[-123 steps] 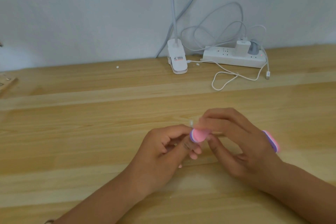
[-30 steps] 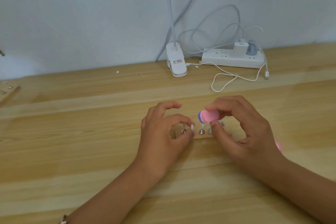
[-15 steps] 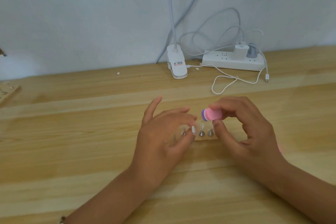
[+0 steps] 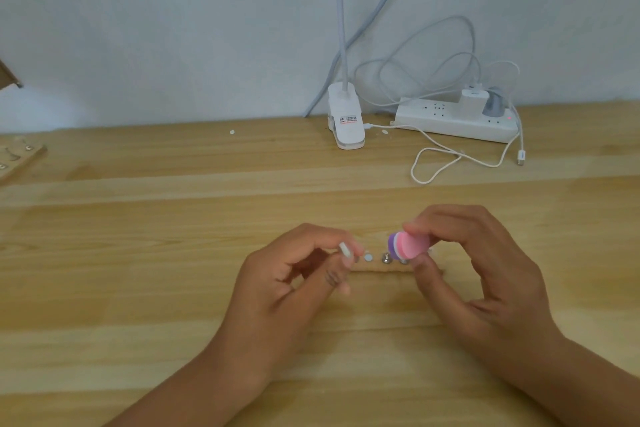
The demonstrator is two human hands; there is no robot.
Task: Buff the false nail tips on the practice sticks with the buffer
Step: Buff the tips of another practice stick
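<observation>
A small wooden holder strip (image 4: 381, 269) lies on the table between my hands, with round metal studs (image 4: 385, 257) along its top. My left hand (image 4: 294, 284) pinches a practice stick with a pale false nail tip (image 4: 345, 250) at the strip's left end. My right hand (image 4: 485, 274) grips the pink and purple buffer (image 4: 407, 244) between thumb and fingers, its end just above the studs. The buffer's far end is hidden behind my right hand.
At the back stand a white clip lamp base (image 4: 346, 121) and a white power strip (image 4: 453, 123) with plugs and a loose white cable (image 4: 436, 163). A wooden board (image 4: 17, 158) lies at the far left edge.
My left hand has drawn its spread fingers in and now pinches the stick at the strip's left end. The right hand with the buffer has hardly moved.
</observation>
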